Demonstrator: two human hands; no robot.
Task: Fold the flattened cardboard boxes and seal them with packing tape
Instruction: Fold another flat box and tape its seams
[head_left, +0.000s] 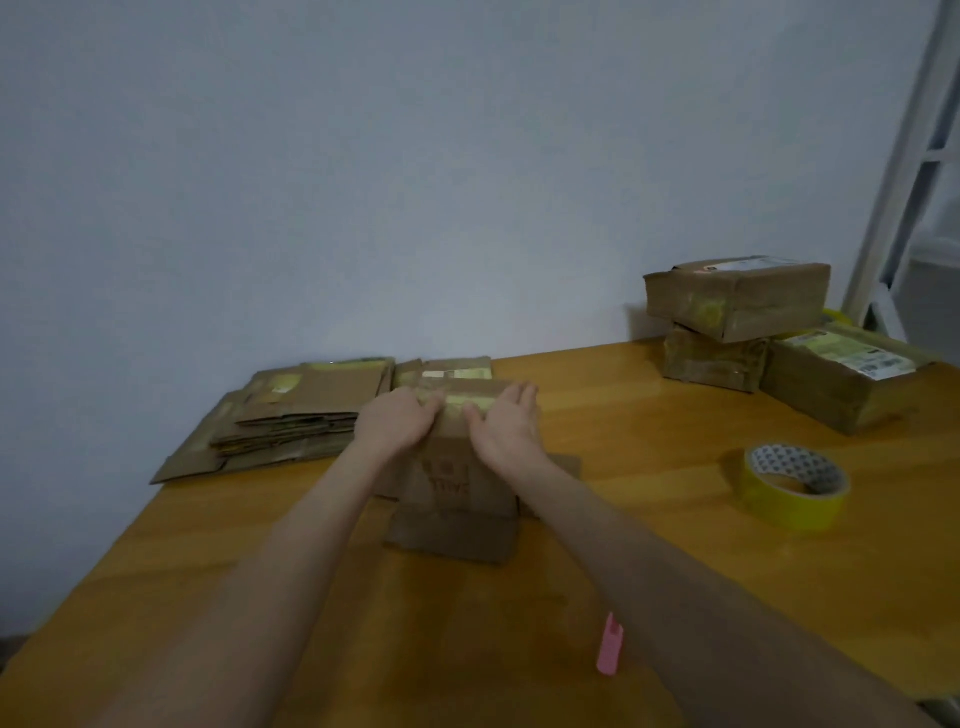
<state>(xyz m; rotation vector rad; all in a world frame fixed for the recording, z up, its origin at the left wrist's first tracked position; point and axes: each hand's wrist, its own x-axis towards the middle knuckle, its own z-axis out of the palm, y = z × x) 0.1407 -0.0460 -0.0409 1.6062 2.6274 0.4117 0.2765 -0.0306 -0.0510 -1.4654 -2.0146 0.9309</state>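
Cardboard box (457, 478): left hand (397, 422) and right hand (508, 422) press flat on its far end (fingers straight-ish, gripping nothing), tape roll (795, 488) off to its right.

Wall: plain pale blue-grey wall (415, 156), filling the view from 9 to 2 o'clock.
Table: orange-brown wood table (649, 415), its far edge against the wall, spread from 3 round to 8 o'clock.
Frame: white frame (904, 156) with cross bars, slanting up at 2 o'clock.
Light: dim, with a soft shine on the wood near 3 o'clock.
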